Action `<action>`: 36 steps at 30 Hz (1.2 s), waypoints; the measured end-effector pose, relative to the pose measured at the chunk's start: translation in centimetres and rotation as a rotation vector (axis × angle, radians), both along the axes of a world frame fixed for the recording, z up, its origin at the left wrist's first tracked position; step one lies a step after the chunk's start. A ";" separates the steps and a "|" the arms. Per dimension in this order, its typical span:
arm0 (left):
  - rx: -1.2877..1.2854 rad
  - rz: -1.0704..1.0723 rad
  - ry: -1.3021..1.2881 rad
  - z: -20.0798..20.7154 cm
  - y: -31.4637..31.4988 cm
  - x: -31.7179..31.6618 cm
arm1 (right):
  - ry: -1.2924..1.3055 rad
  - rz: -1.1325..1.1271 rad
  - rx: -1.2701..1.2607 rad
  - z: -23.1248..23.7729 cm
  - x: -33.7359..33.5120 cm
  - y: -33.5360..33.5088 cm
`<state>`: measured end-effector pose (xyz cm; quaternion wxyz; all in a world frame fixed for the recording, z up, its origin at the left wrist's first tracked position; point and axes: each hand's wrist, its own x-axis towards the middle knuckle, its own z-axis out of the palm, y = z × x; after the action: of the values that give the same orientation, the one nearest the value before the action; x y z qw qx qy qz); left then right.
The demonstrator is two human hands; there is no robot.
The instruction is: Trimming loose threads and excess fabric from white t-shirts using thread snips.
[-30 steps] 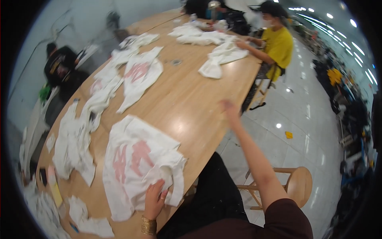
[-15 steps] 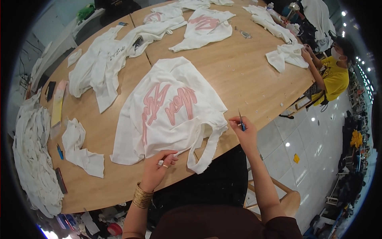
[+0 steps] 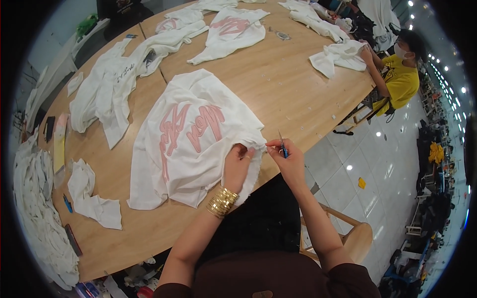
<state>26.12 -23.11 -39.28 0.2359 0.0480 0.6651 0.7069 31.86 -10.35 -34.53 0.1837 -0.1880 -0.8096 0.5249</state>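
A white garment [image 3: 198,169] with pink appliqué lettering lies in front of me, at the table's near edge. My left hand [image 3: 239,164], wearing gold bracelets, is closed on the fabric at its lower right; some fingertips are hidden by folds. At the garment's right edge, my right hand [image 3: 288,158] holds small blue-handled thread snips [image 3: 283,149], their thin blades pointing up. Its thumb and forefinger pinch at that same edge; whether they hold cloth or a thread is too small to tell.
White garments [image 3: 107,94] lie across the wooden table [image 3: 278,94], with a heaped white pile [image 3: 35,198] at left. Blue snips [image 3: 67,203] lie near a white cloth piece [image 3: 92,193]. A person in yellow [image 3: 402,79] handles white fabric at right. A stool [image 3: 357,238] stands beside me.
My left hand has moved right from the garment's lower hem to its right edge, taking hold there. My right hand has come up against that edge. The whole view has shifted slightly.
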 end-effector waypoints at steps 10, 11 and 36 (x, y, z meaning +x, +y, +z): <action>0.002 -0.102 0.020 4.5 -2.9 2.5 | 0.031 0.142 -0.024 -1.5 3.1 0.0; 0.087 -0.076 -0.052 4.3 -3.3 2.8 | 0.043 0.174 0.020 -1.8 3.2 -0.7; -0.424 -0.193 0.289 6.6 -5.0 4.0 | 0.169 0.303 0.280 1.6 5.6 -0.6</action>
<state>30.14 -28.08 -32.68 0.2097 0.1612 0.8174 0.5117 37.47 -10.94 -32.89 0.1943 0.0075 -0.8752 0.4429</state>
